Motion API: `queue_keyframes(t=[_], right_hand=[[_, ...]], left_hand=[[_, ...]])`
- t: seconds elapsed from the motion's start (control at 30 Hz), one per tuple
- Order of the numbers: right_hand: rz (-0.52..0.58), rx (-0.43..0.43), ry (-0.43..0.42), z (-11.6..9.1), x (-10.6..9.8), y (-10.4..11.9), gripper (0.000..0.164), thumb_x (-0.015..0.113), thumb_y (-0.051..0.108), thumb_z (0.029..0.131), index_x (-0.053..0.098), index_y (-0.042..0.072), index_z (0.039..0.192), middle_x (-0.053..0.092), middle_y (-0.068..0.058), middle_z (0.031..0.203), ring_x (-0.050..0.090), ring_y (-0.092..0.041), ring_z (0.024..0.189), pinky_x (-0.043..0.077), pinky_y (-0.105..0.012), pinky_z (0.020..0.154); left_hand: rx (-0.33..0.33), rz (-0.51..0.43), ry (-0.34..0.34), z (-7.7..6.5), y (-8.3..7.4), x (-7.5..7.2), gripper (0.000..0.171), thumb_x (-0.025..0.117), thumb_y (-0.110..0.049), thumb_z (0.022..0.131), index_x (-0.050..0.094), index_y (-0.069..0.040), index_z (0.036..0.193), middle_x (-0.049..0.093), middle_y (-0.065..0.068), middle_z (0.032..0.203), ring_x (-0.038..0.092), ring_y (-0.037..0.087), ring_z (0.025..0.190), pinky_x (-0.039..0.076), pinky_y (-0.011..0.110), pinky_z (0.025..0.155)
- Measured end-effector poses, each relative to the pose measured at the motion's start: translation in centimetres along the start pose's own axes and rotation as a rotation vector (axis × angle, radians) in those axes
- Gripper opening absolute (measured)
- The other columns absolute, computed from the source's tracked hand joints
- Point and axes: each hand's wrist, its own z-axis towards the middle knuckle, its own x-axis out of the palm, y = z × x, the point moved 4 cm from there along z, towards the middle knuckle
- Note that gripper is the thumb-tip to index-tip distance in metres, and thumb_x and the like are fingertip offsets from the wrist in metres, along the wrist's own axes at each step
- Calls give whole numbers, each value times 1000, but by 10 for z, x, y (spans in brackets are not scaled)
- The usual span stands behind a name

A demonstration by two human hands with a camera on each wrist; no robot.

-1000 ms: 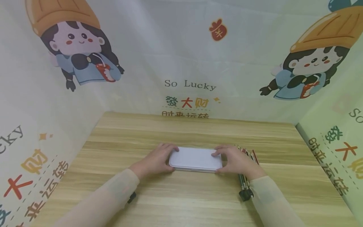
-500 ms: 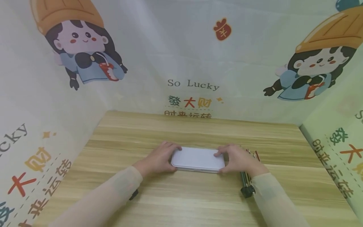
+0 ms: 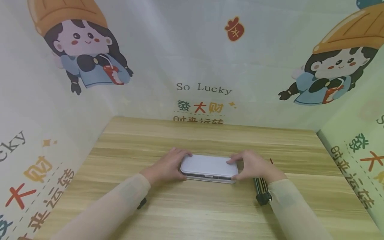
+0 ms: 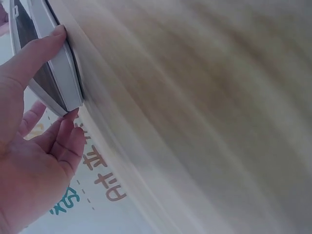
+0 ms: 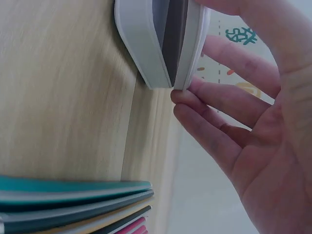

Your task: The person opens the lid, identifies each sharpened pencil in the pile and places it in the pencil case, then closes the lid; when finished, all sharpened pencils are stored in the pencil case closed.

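A slim white pencil case (image 3: 210, 165) lies on the wooden table between my hands. Its lid is tilted up along the near side, leaving a narrow dark gap. My left hand (image 3: 169, 165) grips the left end; in the left wrist view the thumb (image 4: 57, 35) lies on the base's front and fingers touch the rear corner. At the right end my right hand (image 3: 255, 166) pinches the lid (image 5: 195, 48), its fingertips behind the hinge edge. The case's inside is mostly hidden.
Several coloured pencils (image 5: 78, 214) lie to the right of the case, partly covered by my right hand and forearm. Small black things show under both wrists. Behind the table (image 3: 210, 206) hangs a printed cloth (image 3: 198, 60), which continues along both sides.
The lid has risen at its near edge, so a dark gap now shows where the case was closed before. My right hand has lifted slightly with it.
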Motion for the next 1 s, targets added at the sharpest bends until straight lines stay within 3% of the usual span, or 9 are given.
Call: queue_keyframes(t=[0.3, 0.53, 0.7, 1.0], right_hand=[[19, -14, 0, 1, -1, -2, 52, 92, 28, 72, 77, 11, 119, 66, -21, 138, 63, -40, 128, 50, -56, 109], [157, -6, -2, -5, -6, -7, 46, 87, 29, 79, 76, 11, 119, 65, -21, 139, 60, -41, 130, 48, -57, 112], [201, 15, -24, -8, -10, -12, 39, 82, 35, 87, 76, 14, 121, 70, -14, 134, 63, -39, 128, 46, -60, 111], [222, 28, -111, -8, -18, -11, 33, 73, 35, 96, 76, 12, 119, 76, -8, 119, 71, -30, 114, 54, -54, 105]], left_hand=[[-54, -210, 18, -5, 7, -1, 87, 95, -27, 71, 52, -12, 145, 55, 11, 149, 43, 32, 141, 35, 51, 123], [-122, -318, 1, -7, 9, 4, 90, 95, -23, 69, 50, -10, 145, 55, 11, 146, 48, 31, 133, 41, 51, 118], [-169, -367, -13, -9, 11, 5, 92, 97, -23, 66, 49, -13, 144, 55, 10, 135, 56, 27, 115, 51, 48, 104], [-186, -386, -37, -8, 14, 3, 94, 99, -21, 62, 47, -10, 140, 55, 11, 134, 55, 25, 109, 51, 45, 97]])
